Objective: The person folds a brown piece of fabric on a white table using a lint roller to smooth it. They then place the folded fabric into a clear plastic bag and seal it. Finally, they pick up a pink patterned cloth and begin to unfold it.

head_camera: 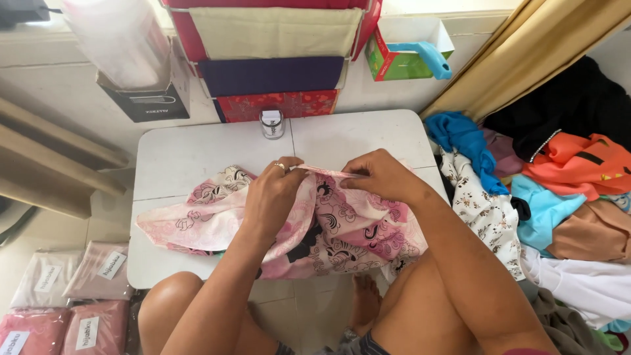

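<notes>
Where the person sits: at a low white table (197,151), a heap of coloured clothes (559,190) to their right.
Cloth: a pink patterned scarf (342,230) spread over the table's near half, draping off its edge.
Left hand (273,194): pinched shut on the scarf's top hem.
Right hand (381,174): pinching the same hem, just beside the left.
Jar: a small jar (271,123) at the table's far edge.

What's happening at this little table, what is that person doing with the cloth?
A seated person holds a pink patterned cloth over a small white table. The left hand and right hand each pinch its top edge, pulled straight between them, while the rest drapes over the table. A small jar stands at the far edge, and a pile of colourful clothes lies to the right.
</notes>
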